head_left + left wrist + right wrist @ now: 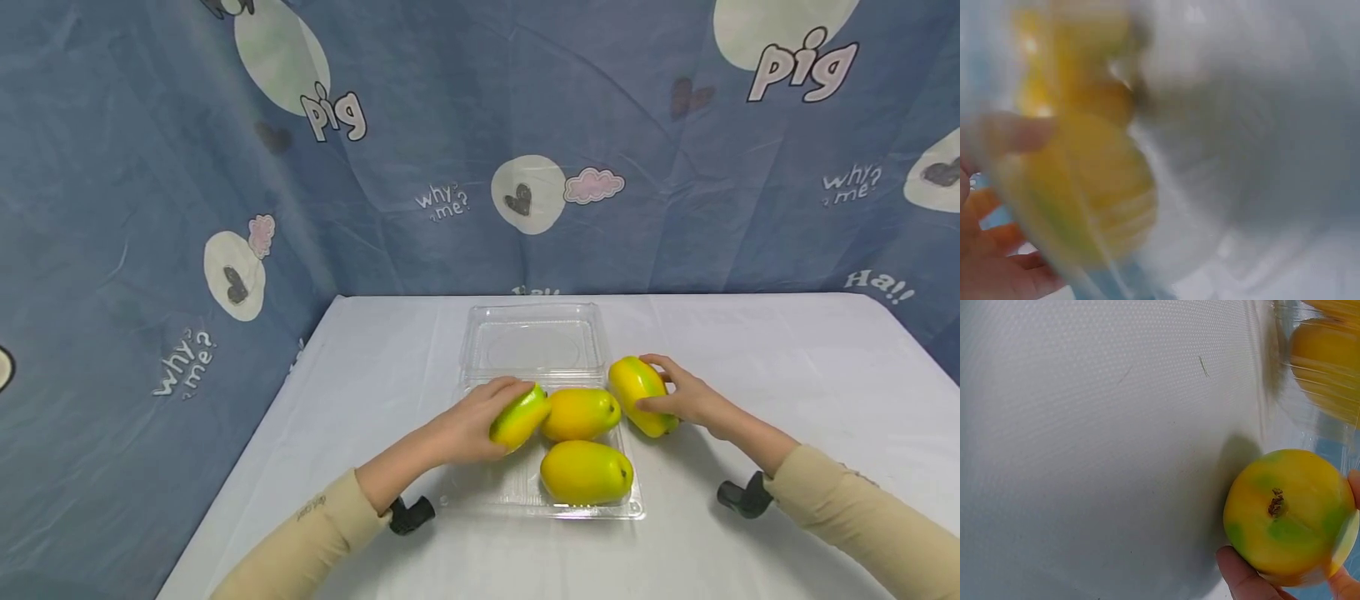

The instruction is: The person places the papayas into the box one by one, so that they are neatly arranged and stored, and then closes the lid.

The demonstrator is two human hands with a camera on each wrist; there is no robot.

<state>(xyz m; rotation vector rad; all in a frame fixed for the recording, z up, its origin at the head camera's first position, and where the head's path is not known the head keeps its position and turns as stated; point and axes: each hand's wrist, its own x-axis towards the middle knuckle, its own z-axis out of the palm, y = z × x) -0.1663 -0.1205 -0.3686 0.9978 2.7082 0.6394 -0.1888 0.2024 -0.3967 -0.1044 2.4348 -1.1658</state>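
Observation:
My left hand [474, 427] holds a yellow-green mango [517, 421], tilted, over the left half of a clear plastic clamshell box [491, 502]. Two yellow mangoes lie in the right half of the box, a back one [577, 414] and a front one [587, 472]. In the blurred left wrist view, clear plastic crosses in front of the held mango [1094, 194]. To the right of the box, my right hand [697, 400] grips another mango [636, 387] between thumb and fingers. Its stem end and green patches face the right wrist camera.
The box's lid [534, 337] lies folded back behind the base. A white cloth covers the table [787, 367]. Blue printed fabric [420, 108] hangs along the back and left. A black wrist camera [411, 515] sits under the left sleeve, and another [744, 496] under the right.

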